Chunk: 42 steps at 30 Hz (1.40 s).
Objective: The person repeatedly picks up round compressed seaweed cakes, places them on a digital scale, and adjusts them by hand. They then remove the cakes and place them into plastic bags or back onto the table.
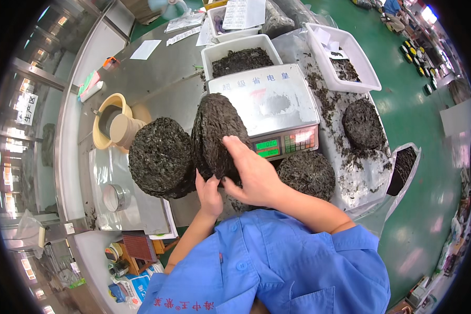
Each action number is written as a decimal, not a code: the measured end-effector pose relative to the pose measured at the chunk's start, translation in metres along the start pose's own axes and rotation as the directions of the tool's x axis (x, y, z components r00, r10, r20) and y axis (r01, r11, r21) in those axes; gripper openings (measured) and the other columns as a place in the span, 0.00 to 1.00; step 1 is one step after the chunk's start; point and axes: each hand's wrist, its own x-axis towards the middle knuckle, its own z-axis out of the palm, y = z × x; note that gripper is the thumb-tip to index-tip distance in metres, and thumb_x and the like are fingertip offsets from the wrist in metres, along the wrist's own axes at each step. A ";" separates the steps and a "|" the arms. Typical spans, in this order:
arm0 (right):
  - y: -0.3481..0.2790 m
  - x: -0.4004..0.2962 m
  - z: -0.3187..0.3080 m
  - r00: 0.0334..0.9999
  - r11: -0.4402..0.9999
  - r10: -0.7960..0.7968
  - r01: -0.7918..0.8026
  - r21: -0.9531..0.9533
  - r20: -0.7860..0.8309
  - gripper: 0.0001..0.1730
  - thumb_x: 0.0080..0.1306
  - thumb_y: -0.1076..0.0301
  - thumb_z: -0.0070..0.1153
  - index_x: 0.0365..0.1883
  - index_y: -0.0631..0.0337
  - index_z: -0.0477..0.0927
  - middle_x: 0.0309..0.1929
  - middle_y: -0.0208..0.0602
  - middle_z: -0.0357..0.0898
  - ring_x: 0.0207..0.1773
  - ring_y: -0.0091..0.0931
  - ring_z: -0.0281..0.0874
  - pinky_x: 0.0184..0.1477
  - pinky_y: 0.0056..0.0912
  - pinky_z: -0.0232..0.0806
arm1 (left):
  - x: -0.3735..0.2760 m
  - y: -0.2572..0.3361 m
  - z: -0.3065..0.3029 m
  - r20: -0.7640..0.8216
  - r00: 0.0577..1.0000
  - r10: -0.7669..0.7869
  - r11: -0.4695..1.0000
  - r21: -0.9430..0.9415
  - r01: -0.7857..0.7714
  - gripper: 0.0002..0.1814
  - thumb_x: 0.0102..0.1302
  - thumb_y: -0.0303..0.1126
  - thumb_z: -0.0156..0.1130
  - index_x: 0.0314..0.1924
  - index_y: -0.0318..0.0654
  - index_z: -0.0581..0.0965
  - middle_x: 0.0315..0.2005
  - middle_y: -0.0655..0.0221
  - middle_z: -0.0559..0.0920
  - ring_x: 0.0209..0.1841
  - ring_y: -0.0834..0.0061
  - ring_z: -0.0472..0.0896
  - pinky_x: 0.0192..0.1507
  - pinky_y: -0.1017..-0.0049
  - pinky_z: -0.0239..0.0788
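Note:
Both hands hold a stack of round dried seaweed sheets (219,133), tilted up on its edge in front of the digital scale (265,102). My left hand (209,192) grips its lower edge, fingertips against the sheets. My right hand (253,172) lies on the stack's right face, fingers spread along it. Just left stands another round seaweed stack (161,157). A third seaweed stack (308,174) sits right of my right forearm, below the scale's lit display. The scale's metal plate bears nothing but a few dark marks.
A white bin of seaweed flakes (241,59) stands behind the scale, another white bin (345,59) at the back right. Seaweed crumbs and a round stack (363,123) lie on the plastic-covered right side. A yellow basin (112,119), a tape roll (115,197) and paper (145,50) are at left.

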 end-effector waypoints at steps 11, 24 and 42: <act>0.081 0.006 -0.036 0.821 0.611 0.560 -0.324 0.722 -0.106 0.23 0.77 0.66 0.40 0.67 0.67 0.62 0.57 0.50 0.76 0.59 0.34 0.77 0.58 0.37 0.71 | 0.006 -0.012 -0.027 -0.079 0.996 0.035 0.995 -0.088 -0.042 0.21 0.65 0.22 0.47 0.58 0.24 0.69 0.59 0.58 0.72 0.59 0.67 0.71 0.64 0.70 0.58; 0.111 0.006 -0.056 0.654 0.780 0.618 -0.442 0.443 -0.436 0.29 0.65 0.74 0.47 0.65 0.75 0.63 0.56 0.53 0.74 0.58 0.34 0.74 0.60 0.33 0.65 | 0.015 0.010 -0.019 -0.163 0.986 -0.039 0.943 -0.334 -0.018 0.26 0.70 0.28 0.47 0.68 0.35 0.62 0.63 0.63 0.70 0.65 0.65 0.68 0.68 0.63 0.57; 0.006 0.002 -0.028 0.990 0.994 -0.094 0.088 0.058 0.105 0.47 0.52 0.56 0.67 0.67 0.67 0.63 0.66 0.58 0.61 0.67 0.50 0.62 0.67 0.46 0.60 | 0.004 0.023 -0.025 0.046 0.996 -0.072 0.955 -0.285 0.083 0.36 0.59 0.34 0.71 0.64 0.30 0.66 0.59 0.62 0.74 0.61 0.67 0.73 0.64 0.65 0.64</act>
